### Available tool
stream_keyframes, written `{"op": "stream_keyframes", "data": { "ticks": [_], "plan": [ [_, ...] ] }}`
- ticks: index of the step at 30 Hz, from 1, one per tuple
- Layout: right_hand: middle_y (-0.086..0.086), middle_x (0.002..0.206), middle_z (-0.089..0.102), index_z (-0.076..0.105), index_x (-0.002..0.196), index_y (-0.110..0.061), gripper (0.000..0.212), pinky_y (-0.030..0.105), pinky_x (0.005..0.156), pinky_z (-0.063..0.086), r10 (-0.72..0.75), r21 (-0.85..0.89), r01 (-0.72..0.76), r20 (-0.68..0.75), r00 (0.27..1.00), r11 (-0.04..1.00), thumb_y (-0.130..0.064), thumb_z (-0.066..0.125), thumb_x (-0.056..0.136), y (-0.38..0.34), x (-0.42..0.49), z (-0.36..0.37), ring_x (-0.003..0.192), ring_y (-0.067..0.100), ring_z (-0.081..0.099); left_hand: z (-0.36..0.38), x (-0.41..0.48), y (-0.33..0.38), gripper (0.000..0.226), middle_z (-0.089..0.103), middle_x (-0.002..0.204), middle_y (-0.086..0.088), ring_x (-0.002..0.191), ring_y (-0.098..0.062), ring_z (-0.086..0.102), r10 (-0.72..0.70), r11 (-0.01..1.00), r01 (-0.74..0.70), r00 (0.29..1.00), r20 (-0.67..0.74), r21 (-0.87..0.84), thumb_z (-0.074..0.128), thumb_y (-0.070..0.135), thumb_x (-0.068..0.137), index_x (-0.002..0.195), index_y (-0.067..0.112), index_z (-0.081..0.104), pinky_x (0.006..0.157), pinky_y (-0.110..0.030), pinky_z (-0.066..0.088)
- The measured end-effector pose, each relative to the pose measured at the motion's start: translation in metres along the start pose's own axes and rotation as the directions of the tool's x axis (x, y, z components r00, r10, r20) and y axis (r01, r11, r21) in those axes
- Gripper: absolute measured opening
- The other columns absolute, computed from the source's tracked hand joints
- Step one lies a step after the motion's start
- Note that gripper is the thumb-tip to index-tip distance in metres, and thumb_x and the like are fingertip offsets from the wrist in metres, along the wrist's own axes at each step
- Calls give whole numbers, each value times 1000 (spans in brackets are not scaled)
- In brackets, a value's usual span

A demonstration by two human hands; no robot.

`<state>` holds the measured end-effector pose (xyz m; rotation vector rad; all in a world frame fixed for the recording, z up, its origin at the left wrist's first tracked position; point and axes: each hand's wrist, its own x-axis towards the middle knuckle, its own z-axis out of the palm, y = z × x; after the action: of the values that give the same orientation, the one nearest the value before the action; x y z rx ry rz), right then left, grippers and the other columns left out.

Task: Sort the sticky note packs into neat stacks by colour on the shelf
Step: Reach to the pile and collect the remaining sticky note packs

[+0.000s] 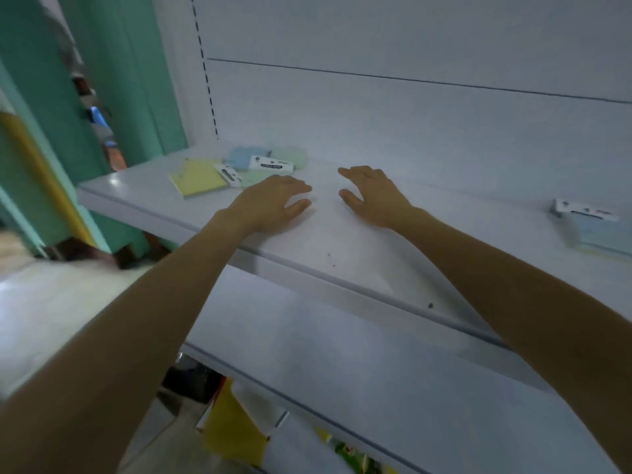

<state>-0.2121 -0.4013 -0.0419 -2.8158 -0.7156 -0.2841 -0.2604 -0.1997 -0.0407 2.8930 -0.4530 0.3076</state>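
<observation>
Both my hands hover over the white shelf (328, 241), palms down, holding nothing. My left hand (273, 203) has its fingers spread, just right of a loose heap of sticky note packs. In that heap lie a yellow pack (198, 181), a blue pack (242, 157), a pale green pack (290, 156) and another green one (254, 179), with white label cards (272, 164) on them. My right hand (372, 195) is open too, a short gap from the left hand. Far right on the shelf sits a blue pack with a white label (593, 225), apart from both hands.
A white back panel (410, 114) rises behind the shelf. A lower shelf (342, 364) juts out below, with yellow and green goods (236, 429) under it. A teal pillar (136, 80) stands at the left end.
</observation>
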Motion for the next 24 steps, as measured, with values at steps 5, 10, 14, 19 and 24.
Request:
{"op": "stream_keyframes", "data": {
  "ticks": [5, 10, 14, 19, 24],
  "plan": [
    [8, 149, 35, 27, 144, -23, 50, 39, 113, 24, -3, 71, 2, 15, 1000, 997, -36, 37, 96, -23, 60, 19, 135, 30, 31, -10, 29, -68, 42, 45, 145, -3, 134, -23, 38, -58, 998, 59, 998, -39, 32, 41, 37, 95, 133, 22, 47, 109, -40, 34],
    [12, 142, 41, 30, 142, -24, 58, 38, 109, 30, 46, 245, -63, 76, 996, 967, -46, 45, 91, -39, 114, 30, 131, 28, 39, -18, 57, -129, 41, 46, 142, -7, 132, -25, 39, -138, 990, 140, 990, -35, 35, 40, 34, 95, 134, 19, 46, 109, -42, 33],
    [7, 144, 42, 32, 141, -25, 66, 33, 105, 32, 56, 327, -112, 177, 983, 938, -54, 51, 85, -56, 138, 38, 130, 25, 41, -17, 76, -168, 43, 44, 142, -10, 132, -28, 39, -211, 977, 211, 977, -25, 21, 40, 33, 96, 136, 20, 43, 109, -42, 33],
    [4, 143, 43, 32, 141, -24, 76, 30, 103, 32, 94, 312, -157, 206, 974, 937, -53, 62, 78, -61, 149, 45, 130, 23, 39, -15, 99, -190, 44, 45, 139, -18, 127, -32, 42, -246, 966, 249, 968, 41, -76, 42, 28, 95, 138, 16, 39, 105, -38, 33],
    [4, 147, 33, 29, 143, -23, 85, 36, 113, 28, 161, 341, -243, 251, 954, 908, -49, 69, 73, -65, 148, 43, 135, 22, 33, -14, 116, -198, 56, 52, 135, -13, 120, -30, 52, -279, 941, 290, 956, 85, -174, 51, 47, 88, 136, 20, 41, 103, -41, 41]
  ]
}}
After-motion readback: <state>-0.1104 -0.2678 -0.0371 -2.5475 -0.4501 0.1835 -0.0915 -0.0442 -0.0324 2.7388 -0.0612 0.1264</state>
